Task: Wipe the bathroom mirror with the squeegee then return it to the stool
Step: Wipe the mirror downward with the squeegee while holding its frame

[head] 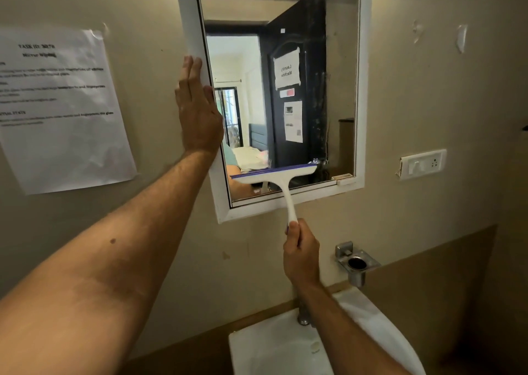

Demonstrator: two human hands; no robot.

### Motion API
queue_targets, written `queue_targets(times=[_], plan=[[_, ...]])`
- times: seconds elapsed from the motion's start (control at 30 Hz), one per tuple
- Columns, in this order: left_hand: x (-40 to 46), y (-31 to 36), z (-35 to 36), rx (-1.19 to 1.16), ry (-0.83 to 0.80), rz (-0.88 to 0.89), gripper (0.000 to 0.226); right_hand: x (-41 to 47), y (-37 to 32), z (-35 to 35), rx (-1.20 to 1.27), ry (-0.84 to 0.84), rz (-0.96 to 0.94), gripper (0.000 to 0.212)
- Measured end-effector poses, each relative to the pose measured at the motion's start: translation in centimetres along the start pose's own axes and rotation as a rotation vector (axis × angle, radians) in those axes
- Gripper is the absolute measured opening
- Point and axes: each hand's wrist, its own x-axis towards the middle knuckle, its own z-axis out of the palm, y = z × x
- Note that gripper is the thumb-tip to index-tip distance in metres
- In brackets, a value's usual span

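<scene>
A white-framed mirror hangs on the beige wall straight ahead. The white squeegee with a purple blade lies across the lower left part of the glass, blade edge up and slightly tilted. My right hand grips the end of its handle just below the mirror's bottom frame. My left hand rests flat, fingers together and pointing up, against the mirror's left frame. Streaks and smudges show on the right part of the glass. The stool is out of sight.
A white basin with a metal tap sits below the mirror. A metal cup holder is fixed to the wall to the right of my right hand. Higher right is a switch plate. A printed sheet is taped on the left wall.
</scene>
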Motion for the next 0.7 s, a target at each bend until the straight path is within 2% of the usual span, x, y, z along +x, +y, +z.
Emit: queue_targets(times=[0.27, 0.57, 0.7], plan=[[-0.1, 0.7, -0.1, 0.011, 0.001, -0.006, 0.044, 5.1, -4.5, 0.3, 0.024, 0.030, -0.059, 0.033], [-0.8, 0.7, -0.6, 0.019, -0.034, -0.003, 0.050, -0.9, 0.7, -0.4, -0.068, -0.035, -0.011, 0.025], [-0.8, 0.7, -0.4, 0.029, -0.030, -0.001, 0.048, 0.3, -0.3, -0.4, -0.048, -0.025, -0.017, 0.028]])
